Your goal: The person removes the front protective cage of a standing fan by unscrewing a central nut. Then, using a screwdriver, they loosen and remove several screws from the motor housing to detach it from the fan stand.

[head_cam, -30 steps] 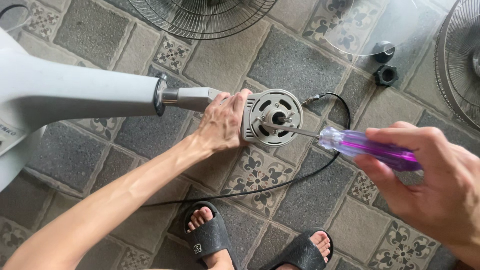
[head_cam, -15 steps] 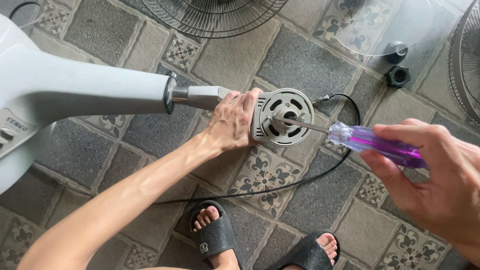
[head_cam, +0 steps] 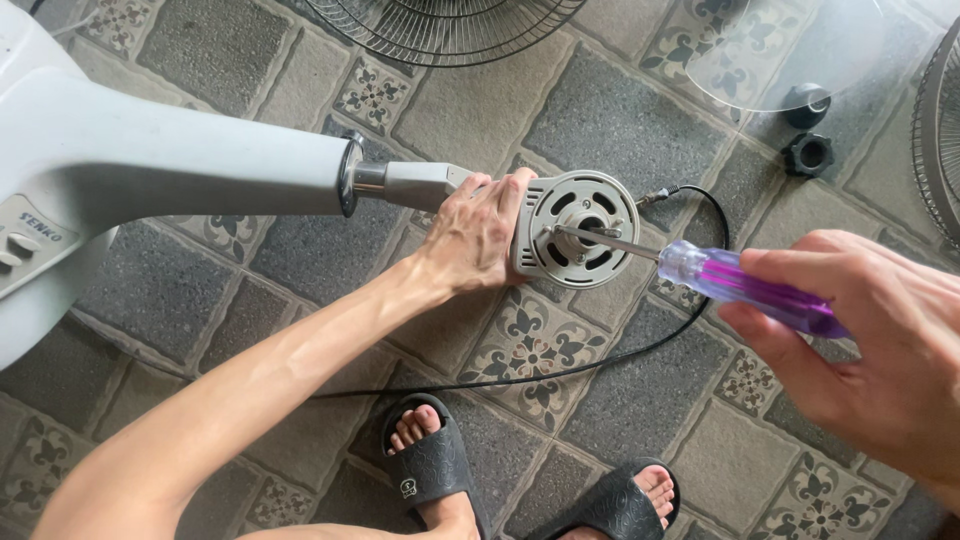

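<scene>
I see left hand [head_cam: 470, 240] clamped around motor [head_cam: 575, 228], steadying it; right hand [head_cam: 870, 330] closed on screwdriver [head_cam: 740, 290], tip at hub.

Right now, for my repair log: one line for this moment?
left hand: grips fan motor housing | right hand: holds purple screwdriver | tip: at housing face

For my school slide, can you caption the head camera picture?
Left hand steadies a grey fan motor while right hand aims a purple-handled screwdriver at it.
</scene>
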